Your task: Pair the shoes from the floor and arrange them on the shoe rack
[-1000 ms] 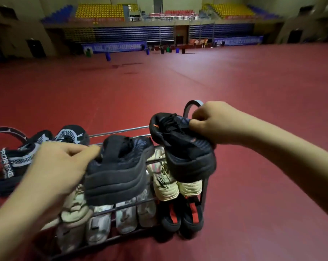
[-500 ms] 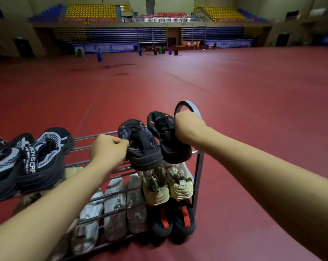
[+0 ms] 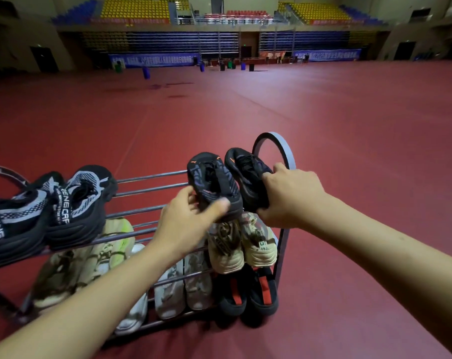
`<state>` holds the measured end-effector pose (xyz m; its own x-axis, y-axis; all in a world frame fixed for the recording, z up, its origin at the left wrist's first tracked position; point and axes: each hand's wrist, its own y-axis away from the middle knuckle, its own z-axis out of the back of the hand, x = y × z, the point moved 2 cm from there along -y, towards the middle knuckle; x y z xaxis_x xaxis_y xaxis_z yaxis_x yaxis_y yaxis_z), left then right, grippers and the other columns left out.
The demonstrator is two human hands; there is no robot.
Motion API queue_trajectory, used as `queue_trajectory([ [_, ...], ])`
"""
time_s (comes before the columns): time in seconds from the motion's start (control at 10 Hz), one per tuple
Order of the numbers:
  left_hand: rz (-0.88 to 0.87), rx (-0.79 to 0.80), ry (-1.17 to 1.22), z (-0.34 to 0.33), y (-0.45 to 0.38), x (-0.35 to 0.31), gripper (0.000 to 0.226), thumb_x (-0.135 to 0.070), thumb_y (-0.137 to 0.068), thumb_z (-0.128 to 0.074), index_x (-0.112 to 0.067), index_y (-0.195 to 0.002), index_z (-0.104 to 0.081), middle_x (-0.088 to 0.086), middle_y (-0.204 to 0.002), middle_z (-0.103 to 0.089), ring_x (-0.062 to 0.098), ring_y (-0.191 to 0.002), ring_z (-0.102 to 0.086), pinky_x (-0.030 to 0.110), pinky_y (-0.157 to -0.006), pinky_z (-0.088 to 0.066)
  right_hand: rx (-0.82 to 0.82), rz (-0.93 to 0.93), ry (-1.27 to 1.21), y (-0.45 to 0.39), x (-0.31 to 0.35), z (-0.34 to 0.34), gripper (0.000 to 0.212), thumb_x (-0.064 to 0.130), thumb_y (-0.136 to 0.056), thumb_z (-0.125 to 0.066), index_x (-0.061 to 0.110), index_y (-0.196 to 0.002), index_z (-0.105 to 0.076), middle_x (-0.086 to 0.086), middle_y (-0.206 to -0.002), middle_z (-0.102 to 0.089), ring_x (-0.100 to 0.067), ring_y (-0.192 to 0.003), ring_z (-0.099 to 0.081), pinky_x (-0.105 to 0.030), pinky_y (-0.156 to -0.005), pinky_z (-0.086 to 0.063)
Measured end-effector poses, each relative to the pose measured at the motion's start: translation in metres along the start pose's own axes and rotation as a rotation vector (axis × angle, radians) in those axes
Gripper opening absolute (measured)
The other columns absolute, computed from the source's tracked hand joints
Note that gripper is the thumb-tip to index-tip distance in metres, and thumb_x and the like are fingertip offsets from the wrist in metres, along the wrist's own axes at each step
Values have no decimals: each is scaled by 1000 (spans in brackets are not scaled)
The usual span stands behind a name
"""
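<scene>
Two matching black shoes with orange marks sit side by side at the right end of the shoe rack's (image 3: 152, 189) top tier. My left hand (image 3: 186, 221) grips the heel of the left black shoe (image 3: 212, 180), thumb on its sole edge. My right hand (image 3: 288, 196) holds the heel of the right black shoe (image 3: 248, 172), next to the rack's arched end frame (image 3: 284, 149). A black-and-grey knit pair (image 3: 51, 211) lies at the left end of the top tier.
Lower tiers hold a beige pair (image 3: 241, 244), pale shoes (image 3: 108, 250), a whitish pair (image 3: 183, 288) and a black-and-red pair (image 3: 248, 294). Red sports floor (image 3: 349, 151) spreads all round. Bins (image 3: 146, 72) and seating stand far off.
Both hands carried the black shoes forward and down onto the right end of the top tier, bringing them together side by side. The view has shifted slightly closer.
</scene>
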<state>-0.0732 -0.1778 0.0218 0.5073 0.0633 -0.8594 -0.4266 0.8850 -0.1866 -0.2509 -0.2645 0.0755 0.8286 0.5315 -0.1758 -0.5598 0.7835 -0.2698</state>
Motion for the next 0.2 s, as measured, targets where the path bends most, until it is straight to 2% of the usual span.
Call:
queue_trajectory([
  [0.1,-136,2,-226,-8,0,0,102,-44,-63,-92,-30,-147,-35,-12,-122,-65,15,-113,-66,32,-95,-52,-3,34,-25,-7,4,8,30,44,-80,-62,17,-83,-51,-4,-92,-50,-29,-70,-50,-33,-60,-38],
  [0.2,-125,-62,-287,-5,-2,-2,109,-44,-63,-92,-24,-150,-29,-2,-134,-63,24,-125,-60,29,-91,-45,57,98,-33,-13,3,15,40,43,-81,-65,19,-70,-36,-1,-85,-46,-29,-74,-52,-33,-60,-41],
])
